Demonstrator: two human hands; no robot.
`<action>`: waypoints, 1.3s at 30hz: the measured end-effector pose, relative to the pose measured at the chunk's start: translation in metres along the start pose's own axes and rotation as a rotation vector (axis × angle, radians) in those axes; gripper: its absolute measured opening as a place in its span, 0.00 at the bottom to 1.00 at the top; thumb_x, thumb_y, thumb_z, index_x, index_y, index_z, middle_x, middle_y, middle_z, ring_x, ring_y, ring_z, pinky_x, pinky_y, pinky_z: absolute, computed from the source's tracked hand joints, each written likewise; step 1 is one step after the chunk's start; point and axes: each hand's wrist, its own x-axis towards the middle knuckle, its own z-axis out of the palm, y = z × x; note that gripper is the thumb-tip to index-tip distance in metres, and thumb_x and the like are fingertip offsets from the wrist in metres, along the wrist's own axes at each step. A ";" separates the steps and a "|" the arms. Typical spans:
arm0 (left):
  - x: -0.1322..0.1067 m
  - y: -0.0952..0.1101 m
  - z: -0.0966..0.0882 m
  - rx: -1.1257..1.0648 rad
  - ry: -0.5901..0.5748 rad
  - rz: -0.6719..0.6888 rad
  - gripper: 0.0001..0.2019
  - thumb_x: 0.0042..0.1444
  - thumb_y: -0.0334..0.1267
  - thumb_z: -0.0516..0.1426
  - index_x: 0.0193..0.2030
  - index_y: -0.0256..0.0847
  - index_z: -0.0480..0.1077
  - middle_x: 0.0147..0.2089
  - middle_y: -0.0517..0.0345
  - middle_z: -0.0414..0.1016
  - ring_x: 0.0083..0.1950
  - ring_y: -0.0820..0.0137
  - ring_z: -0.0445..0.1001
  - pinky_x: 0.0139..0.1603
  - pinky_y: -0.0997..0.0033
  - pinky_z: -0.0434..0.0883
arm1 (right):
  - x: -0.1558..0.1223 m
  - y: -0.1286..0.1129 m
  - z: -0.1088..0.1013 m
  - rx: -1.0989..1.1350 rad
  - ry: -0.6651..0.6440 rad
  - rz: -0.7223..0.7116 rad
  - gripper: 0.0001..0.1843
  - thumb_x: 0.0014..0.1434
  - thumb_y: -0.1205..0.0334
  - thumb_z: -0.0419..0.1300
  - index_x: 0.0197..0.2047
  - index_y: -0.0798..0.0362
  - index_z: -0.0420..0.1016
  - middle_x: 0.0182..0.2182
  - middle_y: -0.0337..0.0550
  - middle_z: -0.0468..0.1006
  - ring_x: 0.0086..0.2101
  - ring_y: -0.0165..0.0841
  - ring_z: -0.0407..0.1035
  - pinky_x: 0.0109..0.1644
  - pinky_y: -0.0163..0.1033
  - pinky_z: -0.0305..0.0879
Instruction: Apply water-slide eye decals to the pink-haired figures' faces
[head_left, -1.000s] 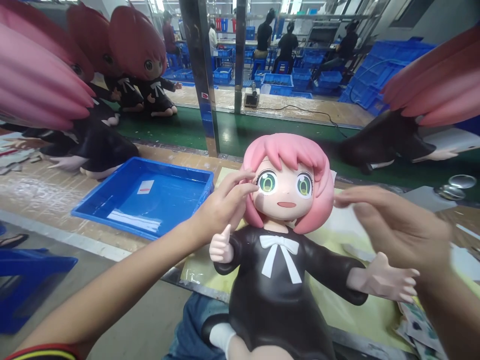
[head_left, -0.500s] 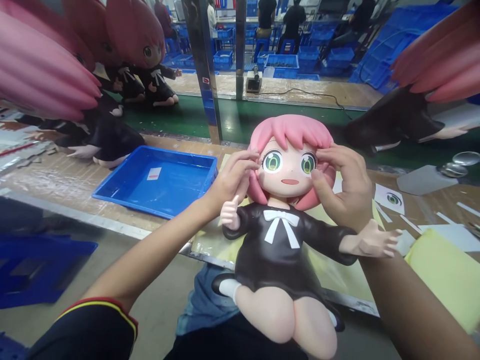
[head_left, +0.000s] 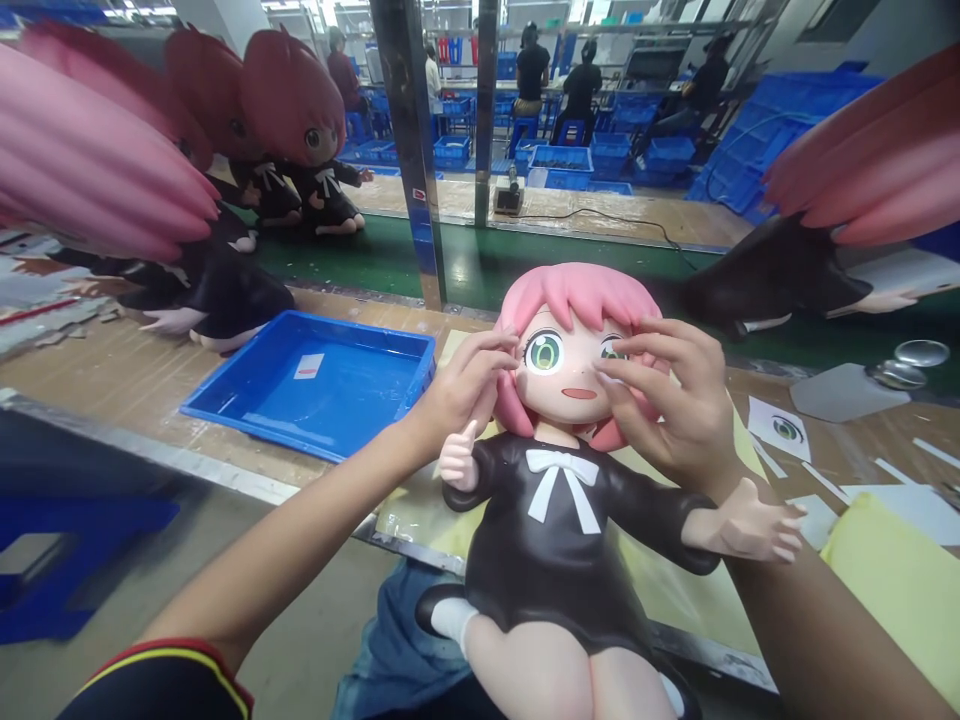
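Observation:
A large pink-haired doll figure (head_left: pixel 559 530) in a black dress with a white bow leans back across the table edge, face up toward me. My left hand (head_left: pixel 472 385) is against the side of its head, fingers curved on the pink hair beside the eye. In front of the opposite eye, my right hand (head_left: pixel 675 400) has its fingers bent and spread, partly covering that eye. Nothing shows between those fingers; whether their tips touch the face I cannot tell. Yellow sheeting (head_left: pixel 405 505) lies beneath the figure.
A blue tray (head_left: pixel 345 400) with a small sticker sheet (head_left: pixel 308 367) stands left. Similar figures (head_left: pixel 292 110) crowd the left, and another (head_left: pixel 795 240) lies right. An eye-printed card (head_left: pixel 780 428), a bottle (head_left: pixel 840 388) and yellow foam (head_left: pixel 896 575) are at right. People sit far behind.
My right hand has shifted across the figure's eye, and its fingers have spread. My left hand stays at the head. The view has tilted up slightly.

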 end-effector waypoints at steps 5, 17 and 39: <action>-0.001 0.000 0.000 -0.032 -0.004 -0.017 0.10 0.69 0.27 0.51 0.53 0.41 0.68 0.59 0.44 0.72 0.64 0.61 0.74 0.62 0.57 0.76 | 0.002 0.000 0.001 0.013 -0.033 -0.077 0.18 0.60 0.73 0.67 0.54 0.55 0.78 0.51 0.54 0.75 0.59 0.55 0.66 0.62 0.61 0.69; 0.000 0.002 -0.001 -0.026 0.000 -0.024 0.10 0.68 0.26 0.52 0.52 0.39 0.68 0.58 0.44 0.73 0.61 0.64 0.75 0.62 0.61 0.76 | 0.004 0.003 0.000 -0.004 -0.063 -0.089 0.20 0.60 0.73 0.66 0.55 0.53 0.78 0.52 0.54 0.74 0.60 0.56 0.65 0.62 0.62 0.69; 0.003 0.000 -0.002 0.008 0.030 -0.009 0.12 0.67 0.26 0.52 0.54 0.40 0.67 0.59 0.45 0.71 0.61 0.63 0.74 0.61 0.59 0.76 | -0.018 0.005 0.000 0.021 0.093 0.016 0.22 0.60 0.75 0.63 0.57 0.54 0.76 0.49 0.55 0.77 0.56 0.54 0.73 0.58 0.60 0.76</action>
